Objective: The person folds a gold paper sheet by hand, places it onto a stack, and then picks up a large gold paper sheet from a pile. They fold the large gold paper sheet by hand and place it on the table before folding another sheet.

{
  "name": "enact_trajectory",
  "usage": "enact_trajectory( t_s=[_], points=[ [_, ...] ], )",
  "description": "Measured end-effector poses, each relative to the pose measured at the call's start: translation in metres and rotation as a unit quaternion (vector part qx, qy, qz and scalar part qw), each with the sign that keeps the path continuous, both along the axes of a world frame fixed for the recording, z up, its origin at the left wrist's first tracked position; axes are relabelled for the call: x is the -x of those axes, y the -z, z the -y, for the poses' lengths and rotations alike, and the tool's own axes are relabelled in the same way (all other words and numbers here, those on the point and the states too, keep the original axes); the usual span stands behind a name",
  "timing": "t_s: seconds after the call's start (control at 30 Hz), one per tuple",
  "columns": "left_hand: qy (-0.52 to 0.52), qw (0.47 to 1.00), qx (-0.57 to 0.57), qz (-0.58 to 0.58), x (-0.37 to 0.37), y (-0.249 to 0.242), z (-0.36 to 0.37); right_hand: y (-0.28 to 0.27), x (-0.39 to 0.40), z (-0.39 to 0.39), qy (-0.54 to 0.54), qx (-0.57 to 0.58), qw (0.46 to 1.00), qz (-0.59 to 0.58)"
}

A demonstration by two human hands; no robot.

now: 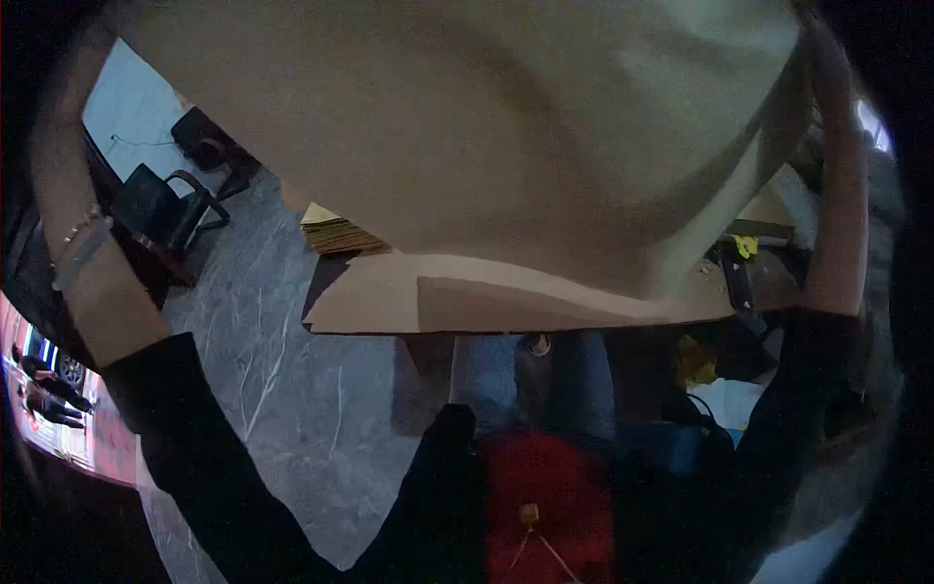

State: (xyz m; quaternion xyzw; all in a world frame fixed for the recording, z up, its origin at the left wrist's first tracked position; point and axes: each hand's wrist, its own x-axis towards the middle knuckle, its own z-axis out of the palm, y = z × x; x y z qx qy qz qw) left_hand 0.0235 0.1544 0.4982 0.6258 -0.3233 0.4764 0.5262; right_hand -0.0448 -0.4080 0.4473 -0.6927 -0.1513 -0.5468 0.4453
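A large sheet of brown paper [438, 127] is raised in front of me and fills the upper view, curving and sagging toward the right. My left hand [94, 56] is at its upper left edge, dim near the border of the view. At the upper right edge my right hand [825, 58] grips the sheet; the fingers of both hands are mostly hidden. Below, the paper's lower part reaches over a table [362, 297], where light brown paper or board lies along the near edge. A stack of brown sheets [336, 234] sits at the table's far left.
Black chairs [161, 209] stand at the left beside a white table [141, 117]. Grey marbled floor [282, 380] stretches below. Toward the right are a yellow item [745, 245] and other clutter. A bright opening with people [53, 389] shows at far left.
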Motion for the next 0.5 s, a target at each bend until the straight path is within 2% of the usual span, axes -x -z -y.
enact_trajectory(
  t_s=[0.07,0.13,0.2,0.27,0.37,0.4,0.47,0.5],
  points=[
    [0.098,0.989,0.058,-0.091,-0.032,0.029,0.001,0.004,-0.022,0.010,0.002,-0.007,0.999,-0.046],
    [0.193,0.958,0.071,-0.202,-0.067,0.082,0.031,0.017,-0.054,0.034,0.009,-0.020,0.994,-0.104],
    [0.314,0.915,0.011,-0.254,-0.098,0.125,0.066,0.041,-0.084,0.057,0.013,-0.030,0.986,-0.161],
    [0.361,0.869,-0.052,-0.335,-0.137,0.150,0.094,0.072,-0.113,0.086,0.013,-0.043,0.975,-0.217],
    [0.235,0.880,0.020,-0.413,-0.176,0.173,0.159,0.115,-0.159,0.134,0.070,-0.013,0.946,-0.315],
    [0.234,0.879,0.021,-0.415,-0.212,0.190,0.162,0.131,-0.176,0.151,0.032,-0.034,0.927,-0.371],
    [0.146,0.871,-0.031,-0.469,-0.274,0.218,0.172,0.169,-0.207,0.157,-0.033,-0.104,0.914,-0.390],
    [0.109,0.859,-0.052,-0.497,-0.276,0.228,0.187,0.193,-0.225,0.165,-0.031,-0.080,0.912,-0.402]
  ],
)
